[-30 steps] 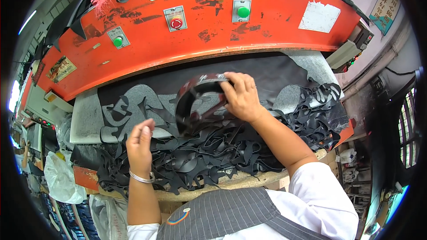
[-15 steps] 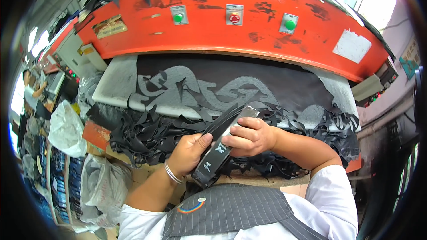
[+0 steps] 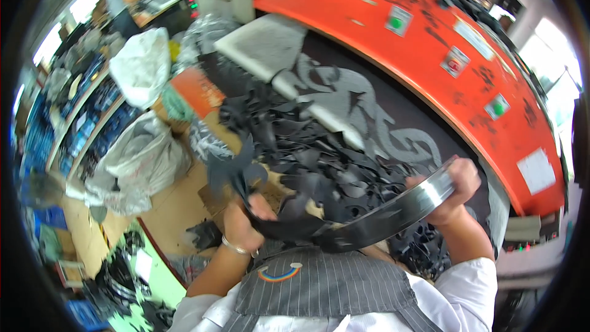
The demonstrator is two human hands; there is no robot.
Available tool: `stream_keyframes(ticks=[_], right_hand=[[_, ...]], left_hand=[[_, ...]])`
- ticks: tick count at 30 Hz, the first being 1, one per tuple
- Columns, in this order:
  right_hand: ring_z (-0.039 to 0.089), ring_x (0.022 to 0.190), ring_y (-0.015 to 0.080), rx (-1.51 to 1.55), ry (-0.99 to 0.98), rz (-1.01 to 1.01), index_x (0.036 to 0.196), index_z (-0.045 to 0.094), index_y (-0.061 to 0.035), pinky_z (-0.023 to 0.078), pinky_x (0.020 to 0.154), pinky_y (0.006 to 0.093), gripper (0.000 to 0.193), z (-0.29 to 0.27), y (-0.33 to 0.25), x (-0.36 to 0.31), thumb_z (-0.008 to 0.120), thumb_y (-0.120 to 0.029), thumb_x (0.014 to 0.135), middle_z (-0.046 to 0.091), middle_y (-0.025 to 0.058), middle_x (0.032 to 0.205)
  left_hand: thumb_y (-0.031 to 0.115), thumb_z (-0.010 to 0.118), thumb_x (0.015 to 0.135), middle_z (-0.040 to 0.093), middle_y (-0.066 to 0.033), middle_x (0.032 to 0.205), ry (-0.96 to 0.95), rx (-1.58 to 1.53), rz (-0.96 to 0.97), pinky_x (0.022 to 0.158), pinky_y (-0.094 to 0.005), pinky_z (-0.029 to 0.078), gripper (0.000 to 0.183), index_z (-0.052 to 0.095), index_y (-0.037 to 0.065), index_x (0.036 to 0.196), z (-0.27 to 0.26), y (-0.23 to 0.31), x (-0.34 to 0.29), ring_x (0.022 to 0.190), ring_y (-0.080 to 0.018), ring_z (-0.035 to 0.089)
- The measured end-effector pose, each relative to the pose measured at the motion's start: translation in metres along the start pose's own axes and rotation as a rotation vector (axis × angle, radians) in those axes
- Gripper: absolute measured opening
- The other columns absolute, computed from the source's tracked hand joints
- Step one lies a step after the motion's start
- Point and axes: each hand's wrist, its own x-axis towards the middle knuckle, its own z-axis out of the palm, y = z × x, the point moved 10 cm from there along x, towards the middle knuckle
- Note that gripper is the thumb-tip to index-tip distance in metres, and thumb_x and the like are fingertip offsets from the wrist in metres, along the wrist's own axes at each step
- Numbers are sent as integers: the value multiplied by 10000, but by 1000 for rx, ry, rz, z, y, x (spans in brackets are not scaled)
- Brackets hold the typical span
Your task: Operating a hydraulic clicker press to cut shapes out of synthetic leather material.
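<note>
My right hand (image 3: 456, 189) is closed around the far end of a curved steel cutting die (image 3: 387, 216), a black band with a shiny metal edge, tilted across my front. On the other side my left hand (image 3: 244, 224) is closed on black sheet pieces (image 3: 230, 169), dark, flexible and blurred by motion. These pieces run from the left hand toward the near end of the die; whether they touch it I cannot tell. Beyond the hands lies a heap of black scraps (image 3: 307, 147) at the edge of a dark cut sheet (image 3: 344, 55) with curved cut-outs.
An orange machine beam (image 3: 344, 0) with green and red buttons spans the far right. White plastic bags (image 3: 141, 154) and racks of blue items (image 3: 80, 141) stand at left. A light green surface (image 3: 138, 270) with black pieces is lower left. A person (image 3: 120, 0) works far off.
My view has turned left. My hands have moved apart; the right has carried the die rightward, and the left now holds black sheet pieces away to the left.
</note>
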Motion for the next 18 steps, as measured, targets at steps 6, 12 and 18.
stream_keyframes(ticks=[6,12,18], right_hand=[[490,966,356,258,-84,-139,856,616,-39,455,754,432,335,19,-61,22,785,-77,570,438,168,1095],[473,1173,407,492,-129,454,1025,583,39,408,966,460,396,42,-28,-11,711,-2,652,414,262,1335],[316,1376,411,441,-524,128,1348,425,-108,301,1102,478,677,31,54,-105,648,45,727,330,215,1480]], left_hand=[[404,408,1019,450,-23,699,339,36,289,669,-364,422,375,471,111,794,-71,23,-92,646,-194,438],[389,526,976,495,0,657,647,-446,759,628,-340,467,360,500,115,744,-175,112,-208,626,-146,495],[362,440,1014,619,-105,768,1150,300,988,649,-351,481,434,606,-27,915,-356,181,-386,689,-161,565]])
